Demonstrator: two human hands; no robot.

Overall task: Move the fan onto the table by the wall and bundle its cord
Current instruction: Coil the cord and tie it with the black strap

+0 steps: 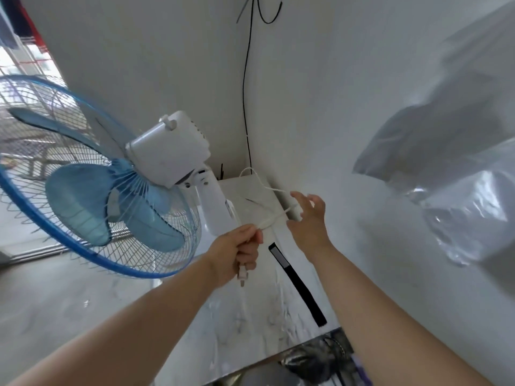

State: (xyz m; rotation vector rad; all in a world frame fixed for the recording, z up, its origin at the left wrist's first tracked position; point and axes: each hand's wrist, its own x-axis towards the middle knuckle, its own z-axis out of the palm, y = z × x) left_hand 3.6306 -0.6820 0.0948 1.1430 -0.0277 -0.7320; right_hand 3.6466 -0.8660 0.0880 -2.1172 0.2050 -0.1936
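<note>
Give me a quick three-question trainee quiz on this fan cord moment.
1. True or false: the plug hangs below the left hand, which grips the white cord.
2. The right hand is: A) open, fingers spread at the cord; B) pinching the plug; C) clenched in an empty fist.
3. Name what lies flat on the table beside the right forearm.
Key: 1 true; 2 A; 3 a black strap.
</note>
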